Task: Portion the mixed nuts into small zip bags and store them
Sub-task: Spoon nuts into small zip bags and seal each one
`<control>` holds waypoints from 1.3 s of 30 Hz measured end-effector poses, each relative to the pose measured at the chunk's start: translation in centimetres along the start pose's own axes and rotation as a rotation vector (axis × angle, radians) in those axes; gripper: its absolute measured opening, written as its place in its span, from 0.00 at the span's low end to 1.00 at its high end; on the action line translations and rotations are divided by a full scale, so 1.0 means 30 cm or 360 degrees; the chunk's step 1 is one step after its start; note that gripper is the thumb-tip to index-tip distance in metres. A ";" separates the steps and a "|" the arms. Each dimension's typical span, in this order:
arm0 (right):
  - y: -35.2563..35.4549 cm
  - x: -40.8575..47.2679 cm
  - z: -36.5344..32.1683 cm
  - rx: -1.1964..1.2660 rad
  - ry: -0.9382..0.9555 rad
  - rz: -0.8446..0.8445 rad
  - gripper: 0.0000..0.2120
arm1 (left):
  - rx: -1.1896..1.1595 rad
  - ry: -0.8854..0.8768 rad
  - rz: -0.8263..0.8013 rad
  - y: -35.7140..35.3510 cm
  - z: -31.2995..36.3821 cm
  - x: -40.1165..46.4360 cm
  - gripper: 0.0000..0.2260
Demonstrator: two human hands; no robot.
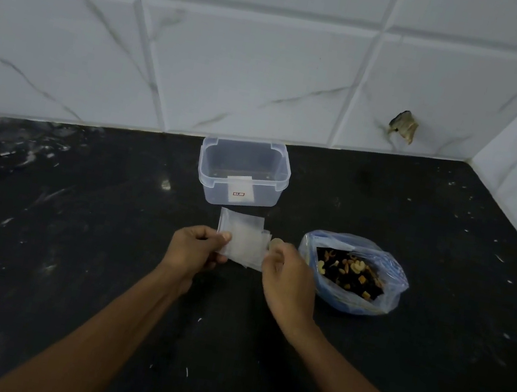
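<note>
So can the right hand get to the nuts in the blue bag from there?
Probably yes. The right hand is just beside the blue bag, whose mouth lies open toward it with the nuts showing. But its fingers are pinching the small bags, so it must let go first.

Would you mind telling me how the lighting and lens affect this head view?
Head view: dim, bluish light; the black countertop shows only faint sheen; wide-angle lens bows the wall tiles; the small zip bags look soft and washed out; nuts in the blue bag stay readable.

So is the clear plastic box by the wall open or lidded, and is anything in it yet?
Open: the clear plastic box has no lid on, and its floor shows bare through the top. No zip bags inside.
</note>
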State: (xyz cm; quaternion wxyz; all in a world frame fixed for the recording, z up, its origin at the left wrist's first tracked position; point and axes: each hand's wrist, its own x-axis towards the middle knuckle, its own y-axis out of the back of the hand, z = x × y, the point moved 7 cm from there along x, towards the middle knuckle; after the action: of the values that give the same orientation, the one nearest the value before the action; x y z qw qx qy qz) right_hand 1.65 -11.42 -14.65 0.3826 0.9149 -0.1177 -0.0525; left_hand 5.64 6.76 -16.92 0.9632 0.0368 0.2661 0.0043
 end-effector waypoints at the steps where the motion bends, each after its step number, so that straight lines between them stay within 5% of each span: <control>1: -0.006 0.011 0.004 0.0274 -0.0206 -0.0053 0.05 | 0.0009 0.0004 -0.0037 -0.013 0.003 -0.003 0.06; 4: -0.030 0.026 0.010 0.0680 -0.0611 -0.0200 0.15 | 0.0047 -0.0014 -0.0142 -0.043 0.014 -0.015 0.07; 11: -0.030 0.032 -0.069 0.0862 -0.0343 -0.0413 0.01 | 0.0540 -0.0440 -0.0168 -0.094 0.070 -0.044 0.07; 20: 0.014 0.077 -0.054 0.0475 -0.0211 -0.0353 0.08 | 0.0698 -0.0643 -0.0306 -0.135 0.095 -0.089 0.09; 26: 0.050 0.089 -0.069 -0.0363 0.0165 -0.0274 0.07 | 0.1193 -0.0950 0.0294 -0.090 0.155 -0.108 0.09; 29: 0.067 0.097 -0.073 -0.0253 0.0111 -0.0282 0.05 | 0.1092 -0.1068 0.0039 -0.118 0.157 -0.109 0.06; 32: 0.077 0.101 -0.056 0.0020 -0.0004 -0.0414 0.04 | 0.1113 -0.0947 -0.0436 -0.152 0.126 -0.093 0.43; 34: 0.079 0.097 -0.054 0.0189 -0.0050 -0.0506 0.04 | 0.1289 -0.0971 -0.0566 -0.177 0.120 -0.099 0.53; 39: 0.055 0.082 -0.051 0.0650 -0.0287 -0.0667 0.07 | 0.1234 -0.1058 -0.0557 -0.198 0.118 -0.073 0.39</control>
State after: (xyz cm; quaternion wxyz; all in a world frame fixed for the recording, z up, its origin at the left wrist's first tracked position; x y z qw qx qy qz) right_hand 4.03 -12.10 -12.41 0.1597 0.9689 0.0318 -0.1865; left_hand 5.50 0.53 -13.21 0.8976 0.3440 -0.0689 -0.2668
